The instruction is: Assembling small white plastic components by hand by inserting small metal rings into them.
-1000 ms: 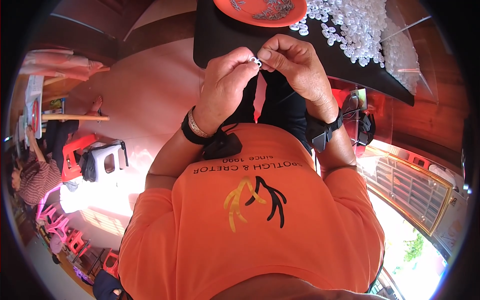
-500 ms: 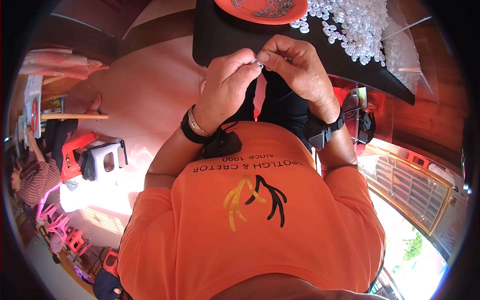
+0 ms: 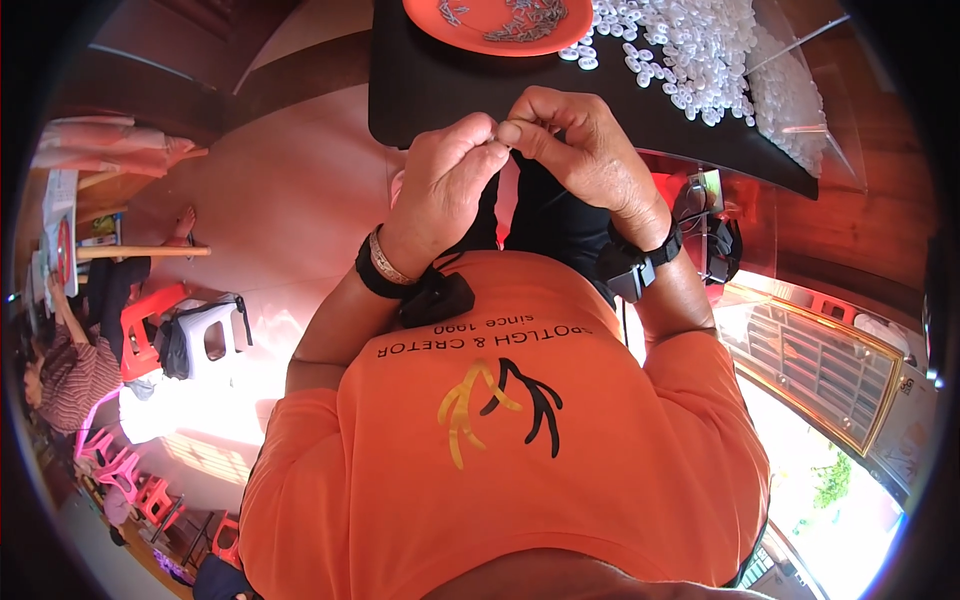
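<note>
My left hand (image 3: 437,185) and my right hand (image 3: 588,150) meet fingertip to fingertip just off the near edge of a black table (image 3: 430,95). Both are closed in a pinch. Between the left thumb and forefinger is a small white plastic piece, now almost wholly hidden by the fingers. The right thumb presses against the same spot, and whatever that hand pinches cannot be made out. Beyond them sits an orange-red plate (image 3: 468,43) holding small grey metal pins (image 3: 535,22). To its right, many small white oval plastic pieces (image 3: 690,55) lie heaped.
A clear plastic bag (image 3: 790,100) of white pieces rests at the table's right end. Below that end are dark eyeglasses (image 3: 692,200). Far left, another person (image 3: 80,375) sits near a red stool (image 3: 150,325) and a white stool (image 3: 210,335).
Both hands have shifted slightly left and lower in the picture, still together. The white piece that showed between the fingertips is now nearly covered. The whole scene has moved a little.
</note>
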`<state>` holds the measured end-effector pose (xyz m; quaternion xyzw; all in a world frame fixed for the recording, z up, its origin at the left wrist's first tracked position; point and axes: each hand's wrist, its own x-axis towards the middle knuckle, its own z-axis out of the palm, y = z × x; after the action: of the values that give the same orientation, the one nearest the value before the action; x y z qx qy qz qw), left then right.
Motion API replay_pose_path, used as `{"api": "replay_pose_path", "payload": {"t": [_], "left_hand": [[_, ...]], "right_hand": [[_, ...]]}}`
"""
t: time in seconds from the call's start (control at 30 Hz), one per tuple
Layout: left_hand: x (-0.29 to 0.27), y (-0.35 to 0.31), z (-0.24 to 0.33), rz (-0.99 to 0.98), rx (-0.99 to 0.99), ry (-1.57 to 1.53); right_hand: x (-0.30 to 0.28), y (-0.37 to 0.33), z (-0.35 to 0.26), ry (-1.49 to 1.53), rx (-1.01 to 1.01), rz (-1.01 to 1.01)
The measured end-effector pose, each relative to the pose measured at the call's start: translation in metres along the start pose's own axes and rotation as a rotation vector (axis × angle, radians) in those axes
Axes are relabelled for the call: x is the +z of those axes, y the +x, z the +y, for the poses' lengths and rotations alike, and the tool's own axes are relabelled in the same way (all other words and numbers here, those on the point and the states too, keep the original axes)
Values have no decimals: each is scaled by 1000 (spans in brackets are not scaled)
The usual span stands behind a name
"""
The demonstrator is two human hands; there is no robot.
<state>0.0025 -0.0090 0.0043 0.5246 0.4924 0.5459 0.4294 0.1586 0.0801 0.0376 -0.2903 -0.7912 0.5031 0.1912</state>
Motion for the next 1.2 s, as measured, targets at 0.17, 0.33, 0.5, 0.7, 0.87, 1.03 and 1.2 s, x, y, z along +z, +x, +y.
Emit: {"api": "replay_pose_path", "payload": {"t": [0.17,0.33,0.5,0.7,0.87,1.03,1.2], "left_hand": [[-6,6,3,74,-68,-126],[-11,8,2,45,-133,-235],[-12,9,0,36,-110,-211],[-12,9,-2,18,-120,-217],[-9,9,0,8,-124,-215],[-4,9,5,13,-110,-223],[2,10,7,13,-116,-239]], "right_hand": [[-45,13,29,-161,-104,424],[-89,31,47,-611,-40,465],[-88,35,56,-751,-96,342],[-81,34,59,-832,-96,298],[-76,26,61,-442,31,299],[-48,9,44,476,66,177],[-20,8,32,685,103,81]]}}
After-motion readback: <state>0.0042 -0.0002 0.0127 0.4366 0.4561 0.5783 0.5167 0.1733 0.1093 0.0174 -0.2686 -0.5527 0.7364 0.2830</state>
